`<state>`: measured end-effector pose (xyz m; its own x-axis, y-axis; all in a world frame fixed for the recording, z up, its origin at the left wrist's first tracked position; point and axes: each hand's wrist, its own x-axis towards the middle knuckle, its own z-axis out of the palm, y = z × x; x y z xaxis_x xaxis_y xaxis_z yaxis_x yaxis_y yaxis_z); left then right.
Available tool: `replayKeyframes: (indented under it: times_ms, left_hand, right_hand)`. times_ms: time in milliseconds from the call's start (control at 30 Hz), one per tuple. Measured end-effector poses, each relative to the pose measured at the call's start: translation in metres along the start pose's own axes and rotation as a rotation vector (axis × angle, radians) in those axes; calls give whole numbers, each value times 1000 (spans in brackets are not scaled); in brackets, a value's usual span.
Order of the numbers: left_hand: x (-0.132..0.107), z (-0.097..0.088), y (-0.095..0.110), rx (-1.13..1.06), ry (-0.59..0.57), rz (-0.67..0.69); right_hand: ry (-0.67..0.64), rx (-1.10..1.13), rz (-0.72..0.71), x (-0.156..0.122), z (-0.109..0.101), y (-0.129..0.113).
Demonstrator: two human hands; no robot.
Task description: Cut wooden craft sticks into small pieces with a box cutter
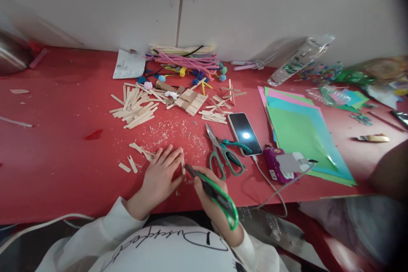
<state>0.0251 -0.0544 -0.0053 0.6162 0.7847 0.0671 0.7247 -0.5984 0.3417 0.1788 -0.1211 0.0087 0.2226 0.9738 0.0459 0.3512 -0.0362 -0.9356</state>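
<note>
My left hand (161, 174) lies flat on the red table (63, 144), fingers stretched out and pressing down a thin wooden stick (182, 165). My right hand (212, 197) is closed round a green and black utility knife (216, 193), whose tip touches the stick beside my left fingertips. Wood shavings (172, 134) and a few cut stick pieces (132, 163) lie just beyond my left hand.
Green-handled scissors (223, 153), a phone (245, 133) and a purple device (277, 163) with a cable lie to the right. Coloured paper sheets (302, 131) sit further right. Piles of sticks (135, 106), pipe cleaners (188, 61) and pompoms lie further back. A plastic bottle (299, 59) lies near the wall.
</note>
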Motion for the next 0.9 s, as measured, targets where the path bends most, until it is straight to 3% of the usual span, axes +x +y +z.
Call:
replayKeyframes:
  times_ms: [167, 333, 900]
  left_hand:
    - [0, 1, -1, 18, 13, 2]
    - [0, 0, -2, 25, 19, 13]
    - [0, 3, -4, 40, 25, 23]
  right_hand:
    - [-46, -152, -180, -3, 3, -7]
    - [-71, -231, -269, -1, 3, -8]
    - [-92, -298, -315, 4, 2, -7]
